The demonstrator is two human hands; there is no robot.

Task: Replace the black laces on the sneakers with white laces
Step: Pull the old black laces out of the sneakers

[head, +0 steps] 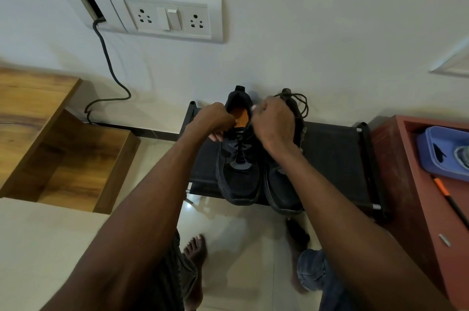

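Bare rack top (335, 155) lies right of the sneakers (238, 173); wall (304, 44) blocks behind.

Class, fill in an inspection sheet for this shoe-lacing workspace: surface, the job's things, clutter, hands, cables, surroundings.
Surface: black shoe rack on a glossy tiled floor, against the wall.
Job's things: two black sneakers side by side on the rack, black laces partly loosened; white laces: nothing seen.
Clutter: blue tub and orange-tipped pen on the red cabinet.
Hands: left hand and right hand both grip laces over the left-side sneaker.
Cables: dark cable hangs from the wall plate down to the floor.
Surroundings: socket panel, wooden furniture at left.
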